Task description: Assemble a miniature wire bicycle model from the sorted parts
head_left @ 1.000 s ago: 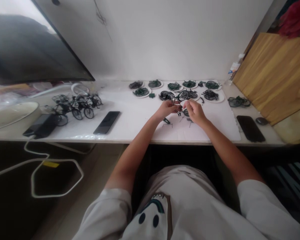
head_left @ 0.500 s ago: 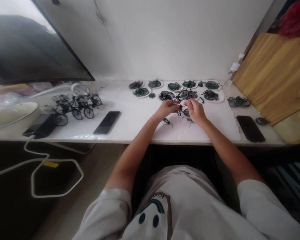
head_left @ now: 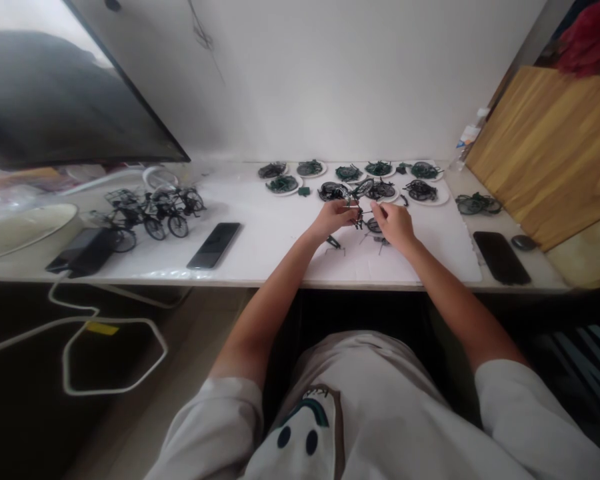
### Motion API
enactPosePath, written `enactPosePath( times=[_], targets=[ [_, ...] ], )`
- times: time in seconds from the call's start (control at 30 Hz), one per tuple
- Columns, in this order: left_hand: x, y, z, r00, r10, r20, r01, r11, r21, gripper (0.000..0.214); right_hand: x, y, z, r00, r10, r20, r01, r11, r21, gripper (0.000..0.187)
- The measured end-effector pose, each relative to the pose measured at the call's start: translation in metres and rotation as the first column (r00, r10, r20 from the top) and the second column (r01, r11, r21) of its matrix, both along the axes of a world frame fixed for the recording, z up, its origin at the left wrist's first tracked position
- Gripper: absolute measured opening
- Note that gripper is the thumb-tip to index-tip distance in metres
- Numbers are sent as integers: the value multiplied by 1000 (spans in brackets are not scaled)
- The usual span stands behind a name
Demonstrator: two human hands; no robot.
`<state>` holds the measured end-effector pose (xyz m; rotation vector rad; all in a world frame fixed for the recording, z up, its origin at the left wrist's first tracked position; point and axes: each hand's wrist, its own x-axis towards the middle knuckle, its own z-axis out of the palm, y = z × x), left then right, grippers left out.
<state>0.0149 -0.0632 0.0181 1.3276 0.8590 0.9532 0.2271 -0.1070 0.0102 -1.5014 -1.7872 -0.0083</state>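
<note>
Both hands work over the white mat [head_left: 280,233] on the desk. My left hand [head_left: 334,217] is closed in a pinch on the frame of a small dark model bicycle [head_left: 360,200] with one wheel on it. My right hand [head_left: 395,223] is closed too, its fingertips pinched on the same model from the right. A few loose dark parts [head_left: 336,244] lie on the mat just below the hands. Behind them, small white plates [head_left: 283,185] hold heaps of green and black bicycle parts.
Several finished model bicycles [head_left: 153,210] stand at the left by a monitor [head_left: 55,100]. A phone [head_left: 214,245] lies left of the hands, another phone [head_left: 501,257] and a small dark object at the right. A wooden board [head_left: 550,147] leans at the far right. A power brick [head_left: 80,252] with a white cable sits at the desk's left edge.
The model's wheel has tipped up and back slightly. My right hand has slid a little down and left along the model; my left hand has barely moved.
</note>
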Motion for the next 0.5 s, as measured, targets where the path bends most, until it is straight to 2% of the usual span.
enactPosePath(
  times=[0.5],
  targets=[
    [0, 1, 0, 999, 33, -11, -33, 999, 18, 42, 1, 6, -5, 999, 36, -19, -36, 999, 9, 45]
  ],
)
